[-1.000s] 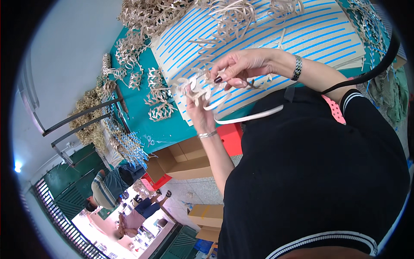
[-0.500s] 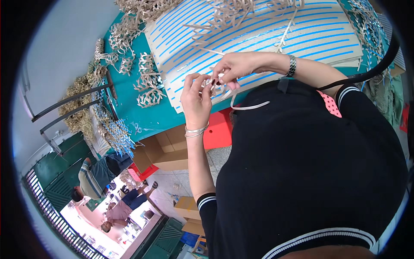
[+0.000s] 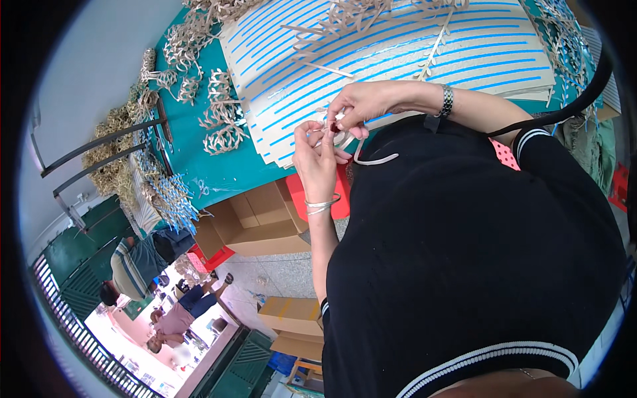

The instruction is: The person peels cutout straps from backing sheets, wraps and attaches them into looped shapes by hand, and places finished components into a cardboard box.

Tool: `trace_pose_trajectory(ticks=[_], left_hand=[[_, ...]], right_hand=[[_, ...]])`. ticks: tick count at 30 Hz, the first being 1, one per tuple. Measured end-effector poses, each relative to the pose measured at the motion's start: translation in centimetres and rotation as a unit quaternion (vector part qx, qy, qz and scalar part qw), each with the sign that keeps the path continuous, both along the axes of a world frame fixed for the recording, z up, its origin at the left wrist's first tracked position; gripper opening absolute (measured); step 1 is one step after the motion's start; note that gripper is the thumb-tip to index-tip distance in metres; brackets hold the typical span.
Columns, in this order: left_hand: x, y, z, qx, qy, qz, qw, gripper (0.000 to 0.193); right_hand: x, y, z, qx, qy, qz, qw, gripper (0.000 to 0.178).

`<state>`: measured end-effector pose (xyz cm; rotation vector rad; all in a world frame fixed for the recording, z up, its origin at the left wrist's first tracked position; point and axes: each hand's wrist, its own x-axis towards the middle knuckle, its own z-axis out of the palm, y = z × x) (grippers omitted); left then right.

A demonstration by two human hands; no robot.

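My left hand (image 3: 317, 154) and my right hand (image 3: 365, 108) meet over the near edge of the table, fingertips pinched close together. Between them is a narrow beige strip (image 3: 378, 161), partly looped at the fingers, its loose end curving down to the right against my dark shirt. The part inside the fingertips is mostly covered, so its exact shape cannot be made out. Under and beyond the hands lie large beige sheets (image 3: 491, 66) with bright blue stripes. A leaf-shaped cut strip (image 3: 434, 53) rests on them past my right hand.
Curly beige leaf strips (image 3: 222, 113) lie on the green table (image 3: 249, 179) at left, with more bundles behind. Below the table edge are an open cardboard box (image 3: 265, 233) and a red container (image 3: 340, 199). Two people (image 3: 129, 266) are farther off at lower left.
My left hand has shifted right and slightly down, closer to my right hand, and its fingers have turned. The strip's loose end has moved slightly left. My right hand stays nearly in place.
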<state>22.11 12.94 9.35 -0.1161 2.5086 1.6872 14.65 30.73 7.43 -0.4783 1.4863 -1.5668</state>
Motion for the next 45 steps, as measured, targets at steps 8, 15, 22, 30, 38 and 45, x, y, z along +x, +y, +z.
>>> trace_pose_trajectory(ticks=[8, 15, 22, 30, 38, 45], left_hand=[[-0.2, -2.9, -1.5, 0.159, -0.148, -0.013, 0.976, 0.011], [-1.1, -7.0, 1.7, 0.069, -0.034, 0.005, 0.997, 0.01], [-1.4, -8.2, 2.1, 0.078, 0.004, -0.015, 0.997, 0.01], [-2.8, -8.3, 1.9, 0.008, 0.019, -0.057, 0.998, 0.013], [-3.4, -7.2, 1.9, 0.019, 0.043, -0.076, 0.996, 0.01], [-3.2, -7.1, 1.7, 0.083, 0.044, -0.067, 0.993, 0.015]], right_hand=[[1.4, -0.3, 1.1, 0.115, 0.234, -0.022, 0.965, 0.034], [-1.7, 2.5, 0.5, 0.205, 0.409, -0.036, 0.889, 0.042], [-1.3, 1.9, -0.9, 0.047, 0.317, 0.031, 0.947, 0.025], [-1.1, 2.9, 0.5, 0.006, 0.285, -0.059, 0.957, 0.025], [-1.1, 3.6, 2.7, 0.094, 0.525, -0.175, 0.828, 0.025], [-1.0, 3.9, 2.9, 0.121, 0.552, -0.182, 0.805, 0.025]])
